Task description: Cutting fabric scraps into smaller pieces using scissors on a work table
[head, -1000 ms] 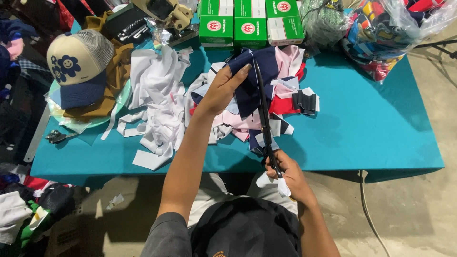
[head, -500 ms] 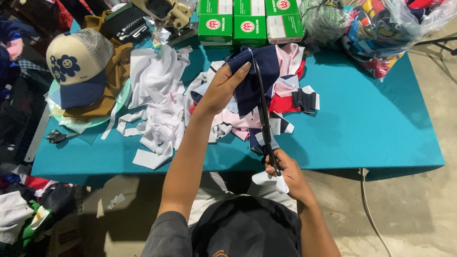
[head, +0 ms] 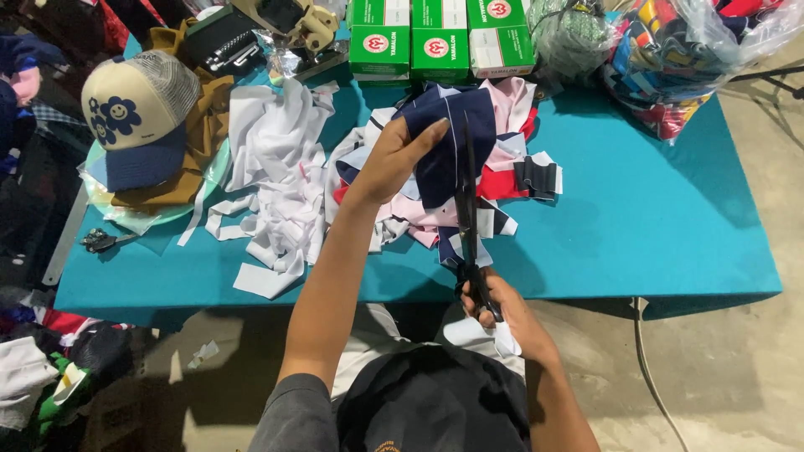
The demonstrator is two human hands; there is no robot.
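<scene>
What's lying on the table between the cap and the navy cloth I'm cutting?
In the head view, a heap of white fabric scraps lies on the teal table between the cap and the navy cloth, which the left hand holds.

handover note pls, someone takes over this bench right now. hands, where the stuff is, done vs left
Left hand: holds the navy fabric piece up over the teal table.
Right hand: fingers in the handles of the black scissors, blades running up along the navy piece's edge.
Things: pile of mixed cut pieces under the hands; white scraps to the left; cap at far left; green boxes at the back.
Done: many scraps already lie cut.
Left: the navy piece is mid-cut; I cannot tell how far the blades have gone.
</scene>
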